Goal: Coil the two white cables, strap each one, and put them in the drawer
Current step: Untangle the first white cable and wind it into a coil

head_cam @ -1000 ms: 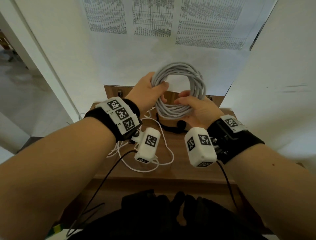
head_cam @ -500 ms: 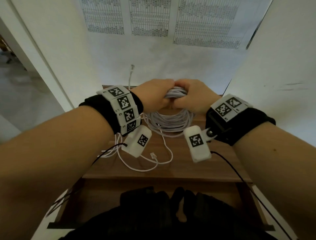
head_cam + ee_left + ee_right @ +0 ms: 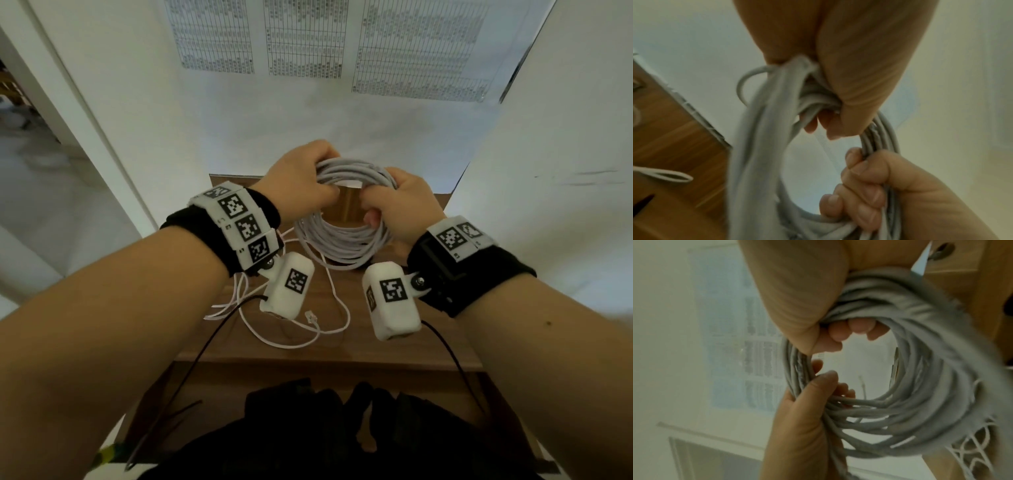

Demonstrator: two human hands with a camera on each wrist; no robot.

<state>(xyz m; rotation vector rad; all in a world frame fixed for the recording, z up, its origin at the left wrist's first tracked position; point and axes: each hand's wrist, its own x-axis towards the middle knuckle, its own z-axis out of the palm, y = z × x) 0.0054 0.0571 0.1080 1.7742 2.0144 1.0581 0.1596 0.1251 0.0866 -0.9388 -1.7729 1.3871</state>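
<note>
I hold a coil of grey-white cable (image 3: 342,241) above the wooden table (image 3: 394,346) with both hands. My left hand (image 3: 303,178) grips its upper left arc, and my right hand (image 3: 394,202) grips its right side. The left wrist view shows my left hand (image 3: 849,84) closed round the bunched strands (image 3: 760,146), with my right hand (image 3: 869,194) fisted lower down. In the right wrist view the right hand (image 3: 797,296) clasps the coil (image 3: 916,402) and the left hand (image 3: 807,415) holds its other side. A thin white cable (image 3: 294,341) lies loose on the table.
The thin cable's plug (image 3: 311,317) lies near the table's middle. Below the front edge an open wooden drawer (image 3: 156,397) shows, its middle hidden by dark clothing (image 3: 325,431). White walls close in at the back and right. Black wrist-camera leads (image 3: 205,349) hang over the table.
The coil, held upright before the wall a second ago, dropped to hang from both fists held together. My hands have since moved apart along it. The black strap on the table is now hidden.
</note>
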